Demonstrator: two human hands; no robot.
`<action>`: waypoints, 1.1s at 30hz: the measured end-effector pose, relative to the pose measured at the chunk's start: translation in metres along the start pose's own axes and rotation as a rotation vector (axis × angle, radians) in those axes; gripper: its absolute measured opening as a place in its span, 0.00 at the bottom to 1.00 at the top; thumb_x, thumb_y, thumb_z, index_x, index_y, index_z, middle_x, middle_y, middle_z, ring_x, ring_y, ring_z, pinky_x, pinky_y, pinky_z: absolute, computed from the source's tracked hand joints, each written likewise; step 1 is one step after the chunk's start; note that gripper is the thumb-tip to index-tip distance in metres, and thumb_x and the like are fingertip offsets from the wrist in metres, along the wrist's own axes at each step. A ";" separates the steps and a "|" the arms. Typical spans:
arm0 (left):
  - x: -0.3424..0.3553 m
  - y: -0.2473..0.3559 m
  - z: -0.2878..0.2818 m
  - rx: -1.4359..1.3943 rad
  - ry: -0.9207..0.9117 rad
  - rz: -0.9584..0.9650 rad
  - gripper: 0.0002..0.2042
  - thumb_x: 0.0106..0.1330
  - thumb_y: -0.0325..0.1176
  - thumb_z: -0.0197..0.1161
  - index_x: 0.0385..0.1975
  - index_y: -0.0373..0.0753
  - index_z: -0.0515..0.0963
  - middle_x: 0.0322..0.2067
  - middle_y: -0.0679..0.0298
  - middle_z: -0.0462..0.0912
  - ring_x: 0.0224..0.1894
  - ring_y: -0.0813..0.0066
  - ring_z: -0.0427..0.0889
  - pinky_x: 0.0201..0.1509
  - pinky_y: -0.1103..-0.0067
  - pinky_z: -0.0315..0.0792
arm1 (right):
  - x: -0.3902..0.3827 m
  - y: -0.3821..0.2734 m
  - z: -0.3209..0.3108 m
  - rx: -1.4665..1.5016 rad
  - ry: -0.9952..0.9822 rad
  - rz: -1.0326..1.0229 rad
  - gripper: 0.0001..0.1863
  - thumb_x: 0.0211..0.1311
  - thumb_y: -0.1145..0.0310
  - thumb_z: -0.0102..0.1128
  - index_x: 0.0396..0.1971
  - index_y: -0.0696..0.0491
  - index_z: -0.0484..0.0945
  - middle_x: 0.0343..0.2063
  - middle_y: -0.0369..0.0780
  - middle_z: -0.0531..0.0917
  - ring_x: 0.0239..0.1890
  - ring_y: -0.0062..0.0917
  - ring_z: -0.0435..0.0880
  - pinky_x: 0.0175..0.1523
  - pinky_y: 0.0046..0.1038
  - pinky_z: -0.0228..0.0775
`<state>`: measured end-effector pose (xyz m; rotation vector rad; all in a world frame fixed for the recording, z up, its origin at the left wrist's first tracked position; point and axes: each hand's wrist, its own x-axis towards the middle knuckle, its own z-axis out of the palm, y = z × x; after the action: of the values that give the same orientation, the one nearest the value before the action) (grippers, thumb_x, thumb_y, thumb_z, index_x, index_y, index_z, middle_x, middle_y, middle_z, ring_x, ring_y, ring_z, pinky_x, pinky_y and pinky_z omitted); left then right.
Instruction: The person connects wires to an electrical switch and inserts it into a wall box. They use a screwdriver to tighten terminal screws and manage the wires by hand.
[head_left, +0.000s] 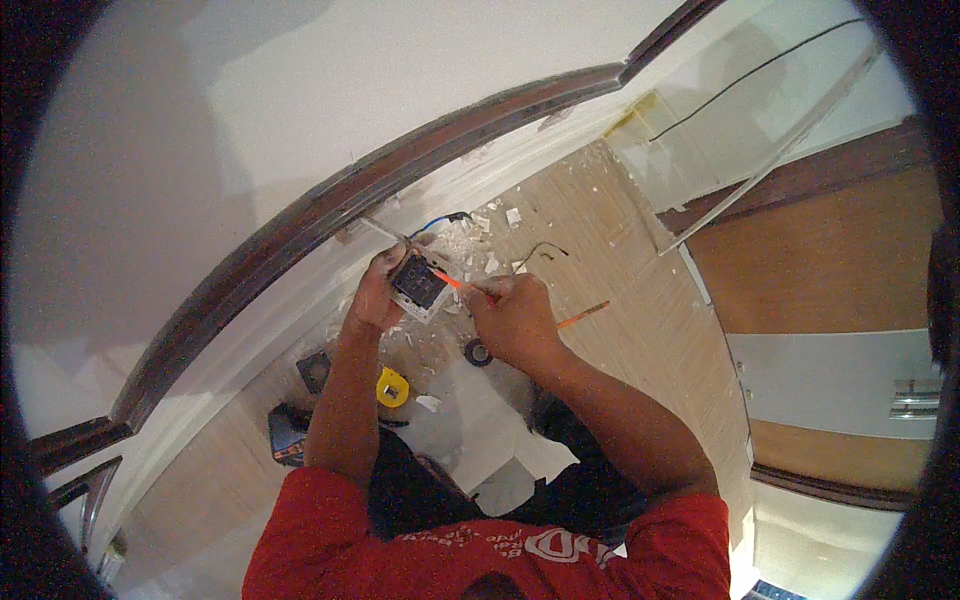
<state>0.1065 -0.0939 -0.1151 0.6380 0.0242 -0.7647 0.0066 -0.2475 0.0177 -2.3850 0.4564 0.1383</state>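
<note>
Though near wall (400,70), hands (520,315) apart

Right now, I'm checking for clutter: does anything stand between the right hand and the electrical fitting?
Only the slim orange tool that the right hand holds, its tip at the electrical fitting; nothing else visible does. The left hand grips the opposite side.

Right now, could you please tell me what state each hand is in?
Left hand: closed, holding a square black-and-white fitting.
Right hand: closed, holding a slim orange tool.
</note>
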 end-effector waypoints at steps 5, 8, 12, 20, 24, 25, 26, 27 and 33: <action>-0.002 0.000 0.006 0.099 0.016 0.023 0.29 0.65 0.52 0.59 0.52 0.29 0.73 0.44 0.56 0.83 0.41 0.66 0.84 0.49 0.71 0.79 | -0.001 -0.001 -0.003 0.117 -0.005 0.086 0.19 0.59 0.61 0.59 0.17 0.63 0.78 0.13 0.54 0.77 0.16 0.49 0.77 0.28 0.45 0.70; -0.001 0.000 -0.003 0.102 -0.020 0.040 0.29 0.66 0.52 0.58 0.52 0.29 0.73 0.45 0.55 0.82 0.42 0.66 0.84 0.48 0.72 0.79 | 0.000 -0.001 -0.002 0.142 -0.016 0.114 0.19 0.59 0.62 0.60 0.18 0.64 0.78 0.11 0.47 0.75 0.15 0.36 0.73 0.25 0.40 0.67; -0.003 -0.001 0.000 0.114 -0.019 0.064 0.29 0.66 0.52 0.58 0.53 0.29 0.73 0.44 0.55 0.82 0.42 0.66 0.84 0.48 0.72 0.79 | 0.001 0.001 -0.003 0.155 -0.042 0.143 0.18 0.60 0.64 0.62 0.20 0.65 0.80 0.08 0.37 0.71 0.14 0.16 0.66 0.20 0.31 0.60; -0.007 0.007 0.006 0.084 -0.048 0.004 0.27 0.68 0.50 0.56 0.54 0.30 0.72 0.43 0.54 0.83 0.42 0.66 0.84 0.48 0.72 0.79 | 0.001 -0.003 -0.006 0.158 -0.061 0.185 0.18 0.58 0.62 0.63 0.19 0.64 0.81 0.08 0.37 0.73 0.14 0.16 0.69 0.21 0.31 0.63; 0.009 -0.005 -0.027 0.023 -0.012 0.010 0.26 0.67 0.49 0.55 0.52 0.30 0.73 0.42 0.54 0.83 0.42 0.65 0.84 0.48 0.70 0.80 | 0.002 -0.002 -0.004 0.101 -0.060 0.094 0.17 0.58 0.61 0.62 0.24 0.63 0.84 0.12 0.40 0.78 0.17 0.20 0.76 0.25 0.29 0.68; 0.009 -0.007 -0.029 0.011 -0.019 -0.008 0.26 0.67 0.49 0.55 0.52 0.30 0.73 0.43 0.53 0.83 0.42 0.64 0.84 0.48 0.69 0.80 | 0.000 -0.004 -0.008 0.076 -0.068 0.070 0.17 0.59 0.61 0.62 0.26 0.62 0.84 0.14 0.41 0.80 0.17 0.21 0.78 0.27 0.29 0.70; 0.003 -0.007 -0.023 -0.006 -0.022 -0.032 0.26 0.67 0.49 0.55 0.52 0.30 0.73 0.44 0.53 0.82 0.43 0.63 0.84 0.48 0.68 0.80 | -0.004 -0.005 -0.011 0.066 -0.073 0.078 0.17 0.59 0.60 0.62 0.27 0.62 0.84 0.15 0.41 0.81 0.18 0.22 0.79 0.28 0.29 0.71; 0.000 -0.006 -0.016 -0.023 -0.026 -0.055 0.26 0.67 0.49 0.54 0.52 0.30 0.73 0.44 0.52 0.82 0.44 0.62 0.84 0.49 0.67 0.80 | -0.007 -0.006 -0.016 0.055 -0.078 0.085 0.17 0.59 0.60 0.62 0.28 0.62 0.85 0.16 0.42 0.82 0.19 0.23 0.80 0.29 0.29 0.71; -0.023 0.010 0.004 -0.340 -0.134 -0.165 0.32 0.65 0.56 0.54 0.60 0.34 0.67 0.57 0.44 0.73 0.58 0.47 0.75 0.60 0.50 0.69 | -0.023 -0.017 -0.062 -0.168 -0.123 -0.078 0.17 0.61 0.59 0.61 0.32 0.62 0.85 0.18 0.42 0.83 0.21 0.23 0.81 0.31 0.28 0.72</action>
<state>0.0958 -0.0762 -0.1007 0.2622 0.0834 -0.9357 -0.0107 -0.2703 0.0800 -2.5370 0.3036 0.2972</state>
